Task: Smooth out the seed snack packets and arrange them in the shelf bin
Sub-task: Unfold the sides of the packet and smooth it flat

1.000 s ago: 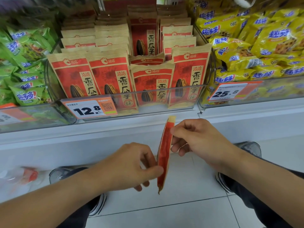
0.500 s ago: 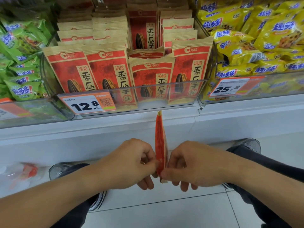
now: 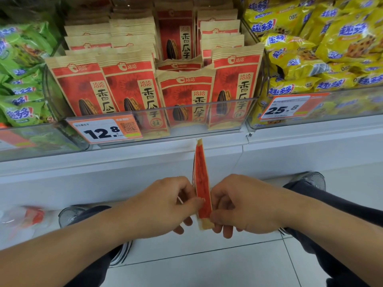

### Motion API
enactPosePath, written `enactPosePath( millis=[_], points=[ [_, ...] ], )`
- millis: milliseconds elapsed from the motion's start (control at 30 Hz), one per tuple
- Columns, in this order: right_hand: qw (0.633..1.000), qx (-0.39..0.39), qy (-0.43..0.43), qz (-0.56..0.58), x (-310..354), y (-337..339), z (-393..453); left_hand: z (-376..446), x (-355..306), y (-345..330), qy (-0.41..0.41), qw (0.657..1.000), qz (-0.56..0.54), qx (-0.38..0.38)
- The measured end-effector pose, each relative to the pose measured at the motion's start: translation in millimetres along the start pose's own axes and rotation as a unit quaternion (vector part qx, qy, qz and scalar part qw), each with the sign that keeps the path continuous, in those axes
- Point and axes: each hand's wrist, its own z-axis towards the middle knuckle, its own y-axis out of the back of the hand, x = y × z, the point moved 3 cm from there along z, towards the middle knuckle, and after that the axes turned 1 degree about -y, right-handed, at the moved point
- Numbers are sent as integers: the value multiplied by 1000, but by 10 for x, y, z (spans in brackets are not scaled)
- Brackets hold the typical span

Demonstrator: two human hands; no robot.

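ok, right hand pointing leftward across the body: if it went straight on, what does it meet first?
The thin red seed packet, held edge-on; the right hand already pinches its lower end. Directly beyond is the left hand, gripping the same end from the other side. Depth looks roughly matched, though one view can't confirm.

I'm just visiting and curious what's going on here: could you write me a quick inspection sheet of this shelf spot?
Surface: clear shelf bin on a white shelf, price tag 12.8.
Job's things: red seed packets stand in rows in the bin; one held packet is edge-on below the shelf.
Clutter: nothing seen.
Grippers: left hand and right hand both pinch the held packet's lower end.
Cables: nothing seen.
Surroundings: green snack bags left, yellow snack bags right, tiled floor.
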Motion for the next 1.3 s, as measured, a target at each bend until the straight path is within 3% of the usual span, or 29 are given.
enactPosePath(
  millis=[100, 200, 367, 633, 700, 800, 933, 1033, 1133, 1200, 1300],
  points=[
    [1000, 18, 20, -4, 56, -52, -26, -7, 36, 9, 72, 992, -104, -15],
    [999, 24, 34, -9, 114, -158, -25, -5, 17, 12, 83, 983, -163, -12],
    [1000, 6, 24, 13, 168, -297, 7, 24, 43, -11, 38, 994, -97, -41],
    [978, -141, -69, -140, 9, 189, 11, 76, 49, 154, 49, 988, -76, -123],
    [977, -165, -88, -106, -57, 349, -10, 73, 32, 186, 45, 987, -84, -130],
    [984, -165, -36, 62, -89, 434, -17, 69, 20, 188, 38, 987, -107, -110],
    [955, -170, 5, 244, -48, 416, -47, 64, 39, 185, 20, 984, -117, -131],
    [941, -159, 19, 298, -7, 401, -65, 53, 15, 226, -14, 972, -134, -194],
    [931, -161, 47, 325, 47, 397, -93, 32, -42, 271, -100, 962, -110, -227],
    [922, -164, 75, 343, 88, 395, -108, 14, -85, 273, -142, 961, -92, -220],
    [908, -174, 113, 364, 116, 384, -106, -2, -112, 224, -143, 966, -126, -174]
  ],
)
